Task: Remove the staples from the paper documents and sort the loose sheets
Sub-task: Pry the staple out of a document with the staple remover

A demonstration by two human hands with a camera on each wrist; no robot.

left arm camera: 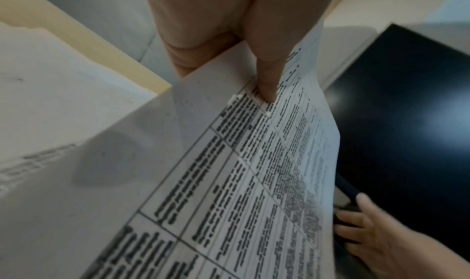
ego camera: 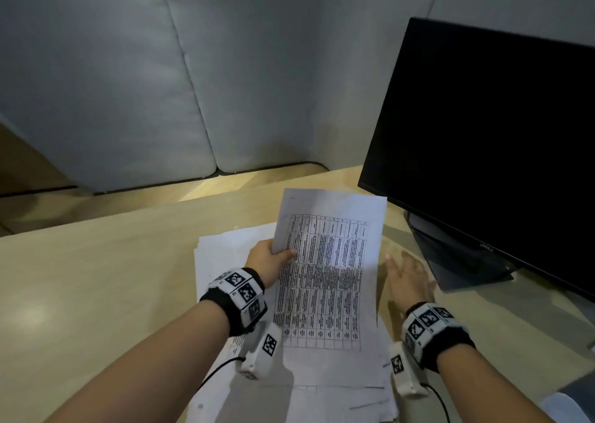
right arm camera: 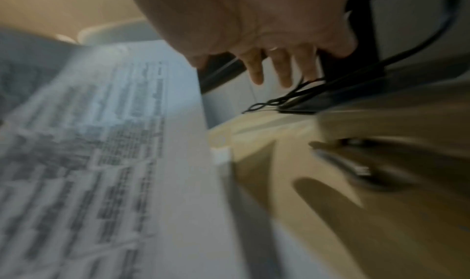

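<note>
- Nearest the camera, two forearms reach over a light wooden desk point(ego camera: 96, 294); each wrist carries one black band with white marker tiles, and one white camera unit with a black cable hangs under each.
- Under the arms, a loose pile of white sheets point(ego camera: 222, 248) lies on the desk, edges fanned unevenly; the number of sheets in it cannot be counted.
- Above the pile, one printed document point(ego camera: 325, 271) with a table of dark text is lifted off the desk, tilted. How many pages it has, and any staple in it, cannot be made out.
- The left hand point(ego camera: 269, 261) pinches the document at its left edge, thumb on the printed face and fingers behind; the left wrist view shows the thumb point(left arm camera: 267, 78) pressed on the table.
- The right hand point(ego camera: 409, 277) is just right of the document, apart from it, fingers spread and straight, holding nothing, above the desk near the monitor's base.
- The right wrist view is blurred; four fingers point(right arm camera: 257, 70) show, extended toward dark cables.
- Farther right, one black monitor point(ego camera: 489, 152) stands on its stand, screen dark.
- At the back, grey padded panels point(ego camera: 128, 84) stand along the desk's edge.
</note>
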